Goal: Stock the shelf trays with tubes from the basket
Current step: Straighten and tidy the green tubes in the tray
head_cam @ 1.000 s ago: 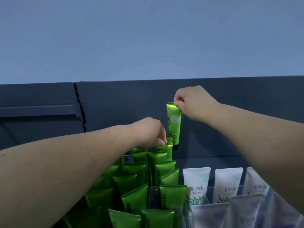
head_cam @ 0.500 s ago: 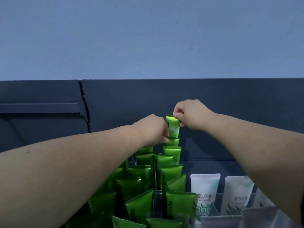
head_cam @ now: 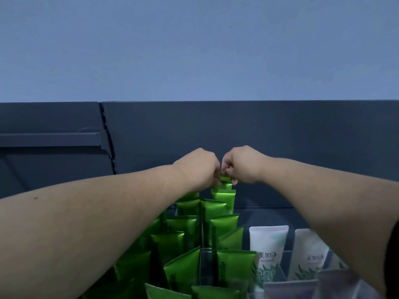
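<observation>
Several green tubes [head_cam: 218, 212] stand crimp-up in clear shelf trays [head_cam: 206, 262], in rows running back to the dark shelf wall. At the far end of the right green row, my right hand [head_cam: 241, 165] pinches the top of a green tube [head_cam: 225, 179] that sits almost fully down among the others. My left hand [head_cam: 199, 169] is right beside it, knuckles up, fingers curled down onto the rearmost tubes of the row; what the fingertips grip is hidden. The basket is out of view.
White tubes [head_cam: 267, 249] with leaf print stand in the tray to the right, with pale lilac tubes [head_cam: 336, 285] in front of them. A dark shelf back wall [head_cam: 280, 137] rises behind; a shelf ledge [head_cam: 49, 139] juts out at the left.
My right hand has lowered the green tube from well above the row down into the back of it. My left hand has stayed at the rear tubes, and both hands now nearly touch.
</observation>
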The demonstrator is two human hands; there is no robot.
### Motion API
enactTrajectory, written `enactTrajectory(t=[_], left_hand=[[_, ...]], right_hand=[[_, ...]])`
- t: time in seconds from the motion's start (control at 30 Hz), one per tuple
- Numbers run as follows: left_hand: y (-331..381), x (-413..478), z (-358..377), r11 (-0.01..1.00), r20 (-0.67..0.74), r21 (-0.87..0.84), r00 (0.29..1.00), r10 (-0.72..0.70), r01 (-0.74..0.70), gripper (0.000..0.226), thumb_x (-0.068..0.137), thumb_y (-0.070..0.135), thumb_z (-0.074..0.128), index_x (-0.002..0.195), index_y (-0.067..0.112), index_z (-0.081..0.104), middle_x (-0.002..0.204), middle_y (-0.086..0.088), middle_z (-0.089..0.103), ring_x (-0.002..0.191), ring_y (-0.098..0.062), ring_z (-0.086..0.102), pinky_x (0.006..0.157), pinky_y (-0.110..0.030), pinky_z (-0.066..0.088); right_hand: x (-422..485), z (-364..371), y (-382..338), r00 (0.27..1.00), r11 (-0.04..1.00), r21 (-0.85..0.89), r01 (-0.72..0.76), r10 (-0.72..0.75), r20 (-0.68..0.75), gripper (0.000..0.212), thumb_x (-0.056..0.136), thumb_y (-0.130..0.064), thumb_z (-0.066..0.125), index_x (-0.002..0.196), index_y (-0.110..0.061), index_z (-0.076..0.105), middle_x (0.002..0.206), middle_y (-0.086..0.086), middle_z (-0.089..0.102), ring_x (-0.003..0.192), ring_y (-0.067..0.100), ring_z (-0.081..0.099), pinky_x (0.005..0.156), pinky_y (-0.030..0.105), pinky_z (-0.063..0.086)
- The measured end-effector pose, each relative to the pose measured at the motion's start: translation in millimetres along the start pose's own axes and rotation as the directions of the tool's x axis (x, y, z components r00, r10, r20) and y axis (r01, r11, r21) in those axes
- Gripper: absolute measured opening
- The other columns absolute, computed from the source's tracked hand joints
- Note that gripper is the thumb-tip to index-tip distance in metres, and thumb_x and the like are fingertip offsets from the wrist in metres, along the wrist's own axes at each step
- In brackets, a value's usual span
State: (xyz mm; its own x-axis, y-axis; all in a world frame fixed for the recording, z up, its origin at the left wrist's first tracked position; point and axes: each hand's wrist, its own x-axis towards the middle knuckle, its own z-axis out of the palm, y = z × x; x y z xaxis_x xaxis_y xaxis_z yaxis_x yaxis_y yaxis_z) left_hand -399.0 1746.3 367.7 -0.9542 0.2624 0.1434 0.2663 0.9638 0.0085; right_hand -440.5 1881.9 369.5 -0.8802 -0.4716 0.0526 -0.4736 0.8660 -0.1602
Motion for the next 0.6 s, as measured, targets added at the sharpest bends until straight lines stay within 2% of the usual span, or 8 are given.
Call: enactTrajectory(t=[0.1,0.2,0.3,0.43,0.6], left_hand=[[-2,0,0,0.999,0.005,-0.042,1.0,-0.012,0.012,0.015,0.085,0.034,0.068,0.096,0.024,0.071,0.097,0.003,0.068,0.092,-0.018,0.062,0.085,-0.037,0.053],[-4,-1,-1,0.999,0.003,-0.052,1.0,-0.015,0.015,0.015,0.085,0.034,0.068,0.096,0.025,0.071,0.097,0.003,0.069,0.092,-0.017,0.062,0.085,-0.037,0.053],[-7,-5,-2,0.998,-0.016,-0.068,1.0,-0.01,0.009,0.014,0.085,0.031,0.069,0.097,0.025,0.071,0.097,0.006,0.069,0.088,-0.014,0.06,0.084,-0.034,0.053],[-11,-12,-7,0.997,-0.05,-0.081,0.999,0.01,-0.014,0.012,0.086,0.027,0.068,0.097,0.024,0.072,0.097,0.007,0.07,0.092,-0.012,0.061,0.085,-0.032,0.052],[-19,-35,-26,0.996,-0.111,-0.083,0.993,0.03,-0.039,0.011,0.086,0.027,0.068,0.095,0.024,0.074,0.095,0.011,0.071,0.091,-0.007,0.063,0.086,-0.026,0.05]], right_hand=[[0,-4,-2,1.0,1.0,0.01,0.009,-0.009,-0.004,0.026,0.093,-0.012,0.052,0.073,-0.027,0.058,0.075,-0.003,0.072,0.06,-0.001,0.055,0.071,0.022,0.049],[-3,-6,-3,1.0,0.999,0.031,0.009,-0.009,-0.004,0.018,0.091,-0.013,0.056,0.08,-0.025,0.064,0.065,-0.008,0.065,0.066,0.003,0.061,0.076,0.023,0.051],[-8,-8,-2,1.0,1.0,0.022,0.017,-0.017,-0.018,0.013,0.089,-0.011,0.06,0.089,-0.019,0.07,0.07,-0.006,0.067,0.076,0.009,0.065,0.081,0.026,0.054],[-17,-18,-1,0.998,1.0,-0.017,0.022,-0.023,-0.063,0.017,0.09,-0.016,0.064,0.104,-0.022,0.07,0.079,-0.013,0.06,0.084,0.007,0.058,0.078,0.019,0.045],[-44,-33,-3,0.982,0.999,-0.023,0.037,-0.041,-0.187,0.017,0.089,-0.02,0.065,0.105,-0.025,0.07,0.088,-0.014,0.058,0.09,0.006,0.057,0.081,0.017,0.04]])
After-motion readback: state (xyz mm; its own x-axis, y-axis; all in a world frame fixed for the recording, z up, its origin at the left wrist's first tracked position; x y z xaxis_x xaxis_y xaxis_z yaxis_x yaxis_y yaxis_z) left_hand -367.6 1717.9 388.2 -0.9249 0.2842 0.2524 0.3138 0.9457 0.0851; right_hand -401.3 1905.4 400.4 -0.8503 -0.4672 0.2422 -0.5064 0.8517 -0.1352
